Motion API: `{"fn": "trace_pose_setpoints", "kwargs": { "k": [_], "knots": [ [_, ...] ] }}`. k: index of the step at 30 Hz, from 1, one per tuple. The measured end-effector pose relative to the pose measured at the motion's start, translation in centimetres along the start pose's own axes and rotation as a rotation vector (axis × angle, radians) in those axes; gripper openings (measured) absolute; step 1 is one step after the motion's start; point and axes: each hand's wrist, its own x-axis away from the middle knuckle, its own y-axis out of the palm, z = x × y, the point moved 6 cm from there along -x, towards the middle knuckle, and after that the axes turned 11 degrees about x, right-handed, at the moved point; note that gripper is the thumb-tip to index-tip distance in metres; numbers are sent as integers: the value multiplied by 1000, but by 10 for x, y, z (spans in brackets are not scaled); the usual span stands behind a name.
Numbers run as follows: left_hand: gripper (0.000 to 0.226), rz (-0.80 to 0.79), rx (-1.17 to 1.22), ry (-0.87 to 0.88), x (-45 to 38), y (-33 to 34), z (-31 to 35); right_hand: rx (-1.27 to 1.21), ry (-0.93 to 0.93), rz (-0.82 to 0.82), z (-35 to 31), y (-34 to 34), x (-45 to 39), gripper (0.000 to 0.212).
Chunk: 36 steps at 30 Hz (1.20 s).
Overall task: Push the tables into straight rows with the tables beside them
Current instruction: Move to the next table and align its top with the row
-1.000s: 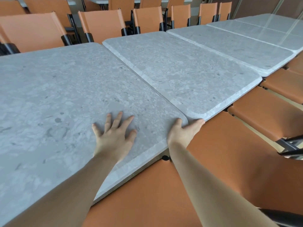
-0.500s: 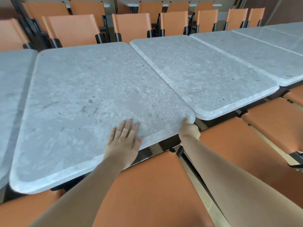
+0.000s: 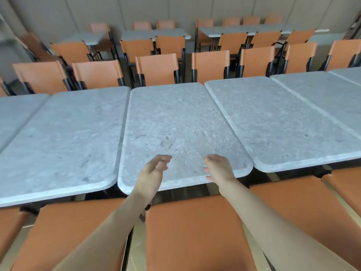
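My left hand [image 3: 151, 174] and right hand [image 3: 219, 169] were loose and empty over the near edge of the middle table [image 3: 179, 124], which sat nearly level with its neighbours, so little pushing looked left.

Orange chairs [image 3: 197, 229] both sides of row; beige wall [image 3: 175, 8] behind.

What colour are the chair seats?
Orange-brown chair seats, clearest in the head view.
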Motion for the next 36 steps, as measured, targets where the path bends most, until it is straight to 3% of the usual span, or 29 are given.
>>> {"fn": "trace_pose_setpoints", "kwargs": {
  "k": [5, 8, 15, 22, 24, 36],
  "knots": [
    [26, 190, 163, 59, 114, -63, 42, -78, -168, -117, -31, -4, 89, 21],
    [41, 295, 165, 132, 167, -98, 65, -134, -305, -132, -58, -2, 135, 20],
    [26, 361, 159, 260, 215, -139, 127, -109, -551, -184, -123, 3, 218, 22],
    [22, 267, 192, 359, 254, -149, 170, 36, -649, -208, -145, 6, 295, 23],
    [15, 215, 215, 400, 267, -150, 181, 54, -676, -186, -147, 8, 320, 24],
    [21, -104, 201, 557, 361, -152, 223, 34, -703, -35, -141, 12, 475, 27]
  ]
}}
